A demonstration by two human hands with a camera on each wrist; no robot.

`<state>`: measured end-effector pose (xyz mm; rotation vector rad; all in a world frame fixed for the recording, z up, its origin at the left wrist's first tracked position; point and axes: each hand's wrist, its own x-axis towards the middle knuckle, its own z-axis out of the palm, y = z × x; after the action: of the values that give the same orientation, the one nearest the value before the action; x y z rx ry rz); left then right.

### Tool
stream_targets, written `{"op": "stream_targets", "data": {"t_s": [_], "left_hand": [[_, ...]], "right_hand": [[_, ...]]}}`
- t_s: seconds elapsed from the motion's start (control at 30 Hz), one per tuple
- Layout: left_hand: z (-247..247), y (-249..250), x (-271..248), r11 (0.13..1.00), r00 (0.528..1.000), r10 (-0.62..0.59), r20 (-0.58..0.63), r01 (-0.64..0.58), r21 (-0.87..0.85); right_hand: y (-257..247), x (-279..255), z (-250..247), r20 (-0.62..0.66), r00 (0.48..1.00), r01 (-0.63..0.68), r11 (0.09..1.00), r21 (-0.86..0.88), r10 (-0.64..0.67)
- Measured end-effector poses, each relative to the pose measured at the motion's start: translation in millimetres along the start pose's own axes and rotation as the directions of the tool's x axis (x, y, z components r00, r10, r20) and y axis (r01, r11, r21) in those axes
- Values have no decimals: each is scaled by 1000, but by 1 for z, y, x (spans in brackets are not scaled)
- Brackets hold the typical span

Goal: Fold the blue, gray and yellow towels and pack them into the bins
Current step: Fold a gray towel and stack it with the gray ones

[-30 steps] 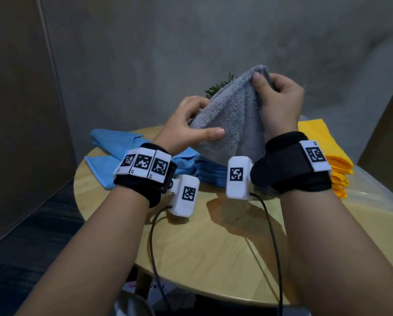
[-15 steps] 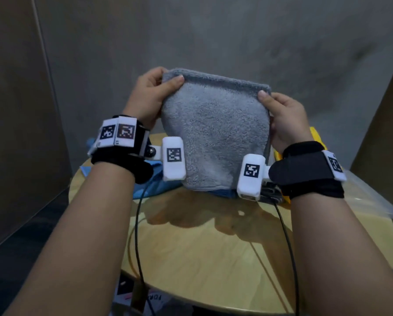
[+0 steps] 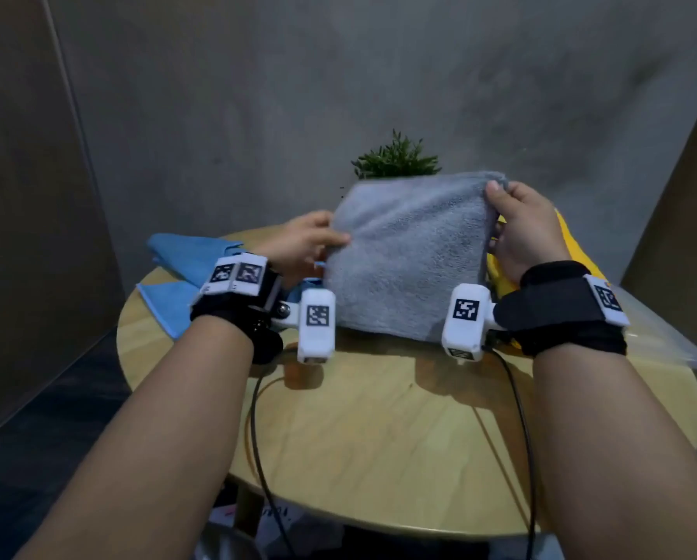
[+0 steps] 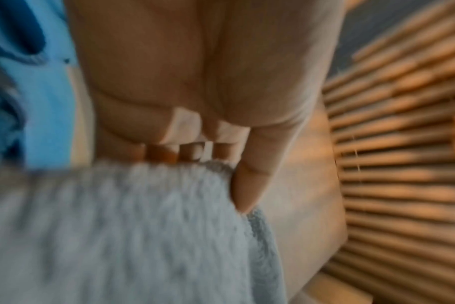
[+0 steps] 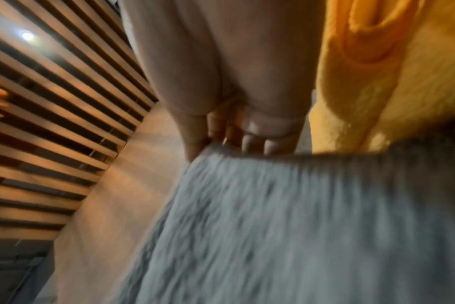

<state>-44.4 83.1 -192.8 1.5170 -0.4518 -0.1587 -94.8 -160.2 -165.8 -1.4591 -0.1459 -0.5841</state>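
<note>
A folded gray towel [image 3: 407,256] hangs just above the round wooden table [image 3: 379,438], held up by both hands. My left hand [image 3: 310,240] pinches its upper left corner, thumb on the near face. My right hand [image 3: 516,228] pinches its upper right corner. Both wrist views are blurred: the gray towel [image 4: 117,236] fills the lower part under my left hand [image 4: 208,156], and the gray towel [image 5: 299,226] lies below my right hand [image 5: 234,142]. Blue towels [image 3: 185,268] lie at the table's back left. Yellow towels [image 3: 573,252] are stacked at the back right, partly hidden.
A small green plant [image 3: 395,159] stands behind the gray towel. A clear plastic bag or bin edge [image 3: 662,337] lies under the yellow stack at the right. Black cables [image 3: 257,438] run from the wrist cameras across the table's front. Gray walls close in behind.
The gray towel was bunched, then spread wide and held high by its top corners. Now both hands have lowered it toward the table, the left lower than the right.
</note>
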Motion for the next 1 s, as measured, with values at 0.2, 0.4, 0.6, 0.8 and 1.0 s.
{"op": "stream_targets", "data": {"t_s": [0.2, 0.4, 0.6, 0.8, 1.0], "left_hand": [[1, -2, -7, 995, 993, -64, 100, 71, -71], [-3, -3, 1, 978, 988, -14, -155, 46, 204], [5, 4, 1, 896, 889, 346, -300, -219, 385], [48, 19, -13, 920, 933, 354, -66, -335, 203], [11, 42, -2, 874, 789, 486, -375, -446, 195]], "right_hand": [[2, -4, 8, 69, 993, -91, 994, -65, 95], [5, -3, 7, -80, 991, -110, 991, -79, 103], [-4, -15, 39, 18, 992, -123, 991, -55, 124], [-13, -35, 73, 298, 954, -52, 997, 63, 31], [-18, -9, 44, -76, 990, 109, 988, -105, -117]]}}
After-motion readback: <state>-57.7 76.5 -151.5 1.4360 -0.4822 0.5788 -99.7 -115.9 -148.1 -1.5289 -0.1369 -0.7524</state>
